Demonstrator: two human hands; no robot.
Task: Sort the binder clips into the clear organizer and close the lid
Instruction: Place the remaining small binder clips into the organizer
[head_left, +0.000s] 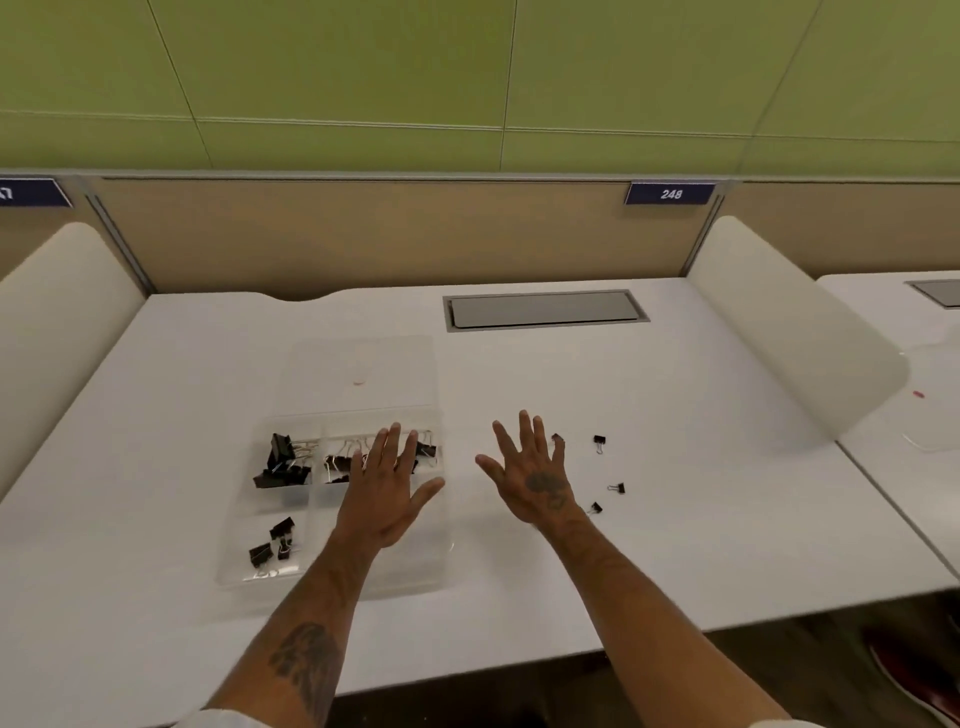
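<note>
Both hands hover palm-down over the white table (519, 587), fingers spread, each grip wide and holding nothing. The left hand (387, 491) hangs over the clear organizer (332, 584), covering part of its middle and right compartments. The right hand (535, 478) is above bare table just to the organizer's right.

The organizer's lid (358, 371) is swung open and lies flat at 12 o'clock from the tray. In the far-left compartment sits a heap of large black binder clips (283, 462); the next compartment to the right holds a second cluster of clips (343, 460), partly hidden behind the left fingers. Toward 7 o'clock in the tray, a near-left compartment holds three smaller clips (272, 543).

Loose mini clips lie on the table at 3 o'clock from the right hand: one (600, 441) farthest back, one (617, 487) nearer, one (595, 508) just beside the wrist, and another (558, 439) partly hidden behind the fingertips.

At 12 o'clock, a grey cable hatch (545, 310) is set in the table. A tan partition carries a number plate (670, 193) reading 248. White curved side dividers (789, 332) flank the table.
</note>
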